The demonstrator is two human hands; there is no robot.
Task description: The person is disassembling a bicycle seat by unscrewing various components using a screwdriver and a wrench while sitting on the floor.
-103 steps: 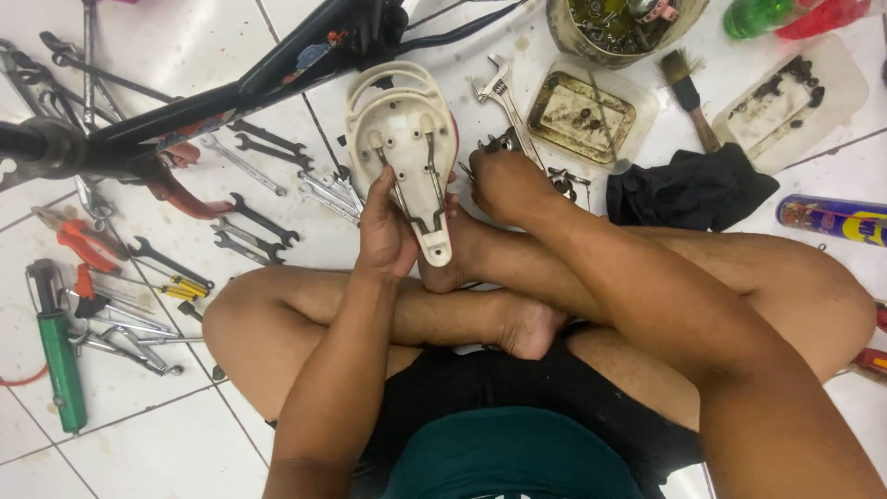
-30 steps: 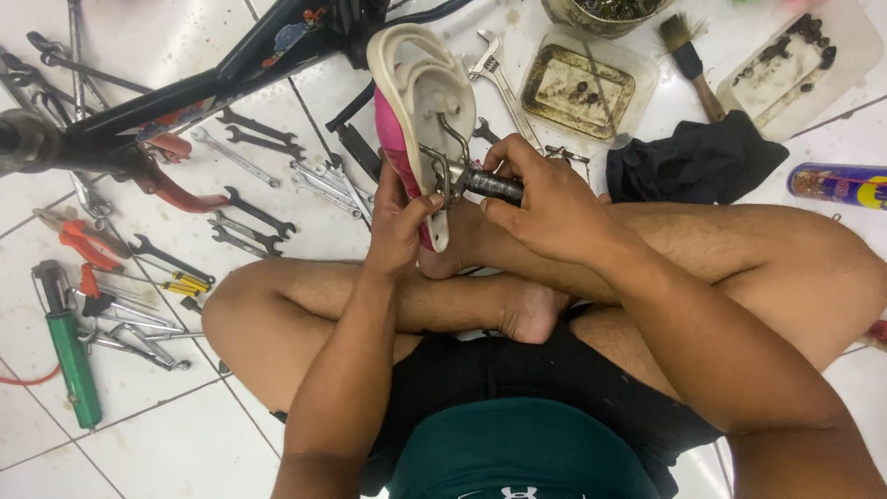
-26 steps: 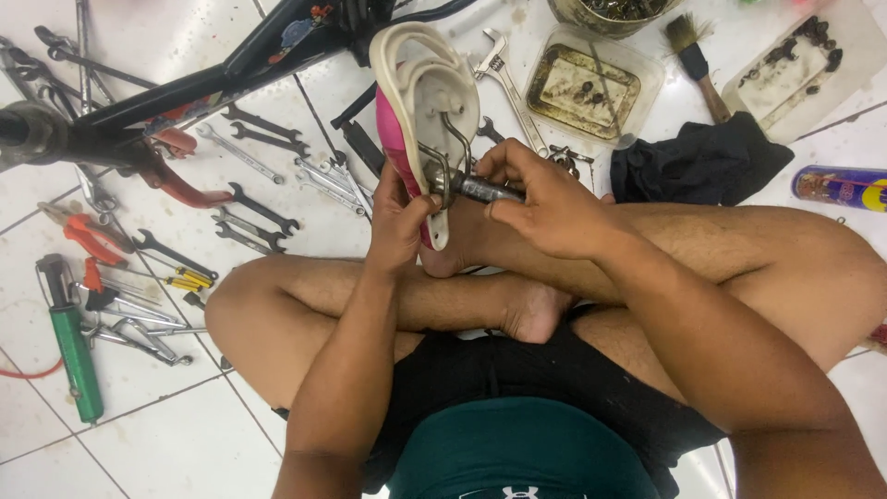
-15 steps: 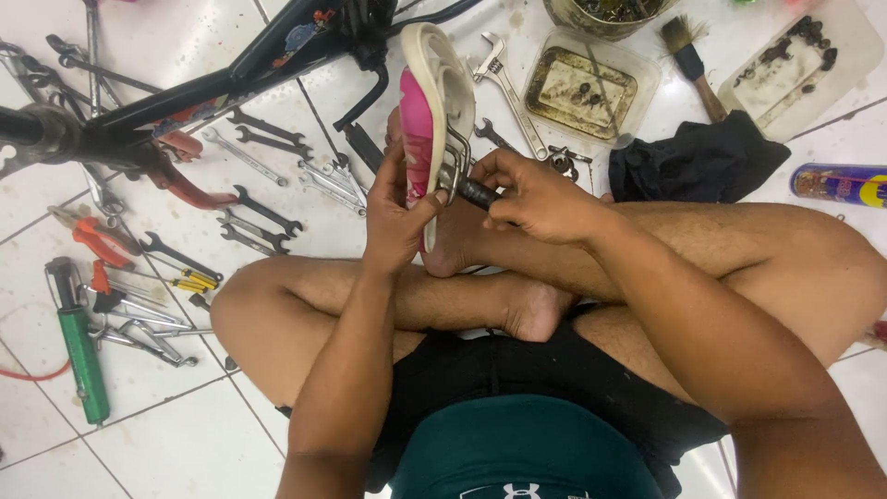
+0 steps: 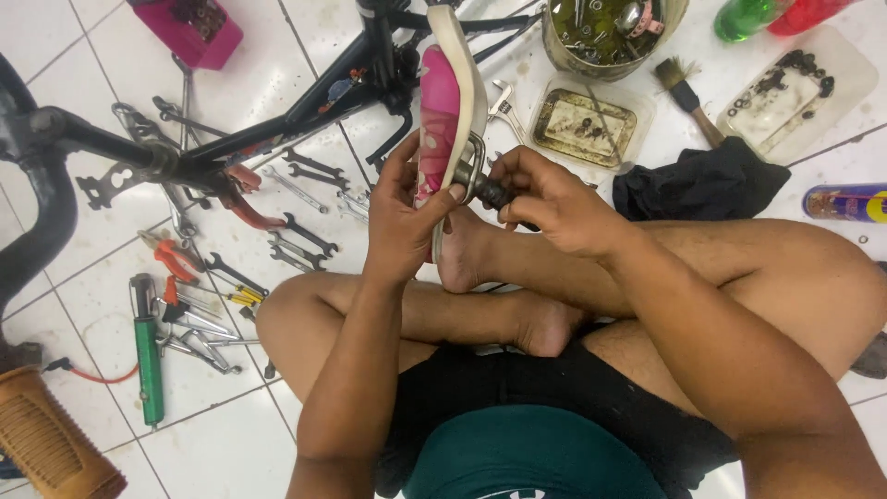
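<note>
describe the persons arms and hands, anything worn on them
Both arms are bare from the upper arm down: no sleeves, gloves, watch or bands show. The left hand and right hand carry no rings that can be seen. The only clothing in view is a dark green top and black shorts.

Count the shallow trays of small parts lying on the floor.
2. A clear tray with a rusty metal insert lies just right of the bicycle saddle; a white tray of dark parts lies at upper right. More may sit out of frame.
</note>
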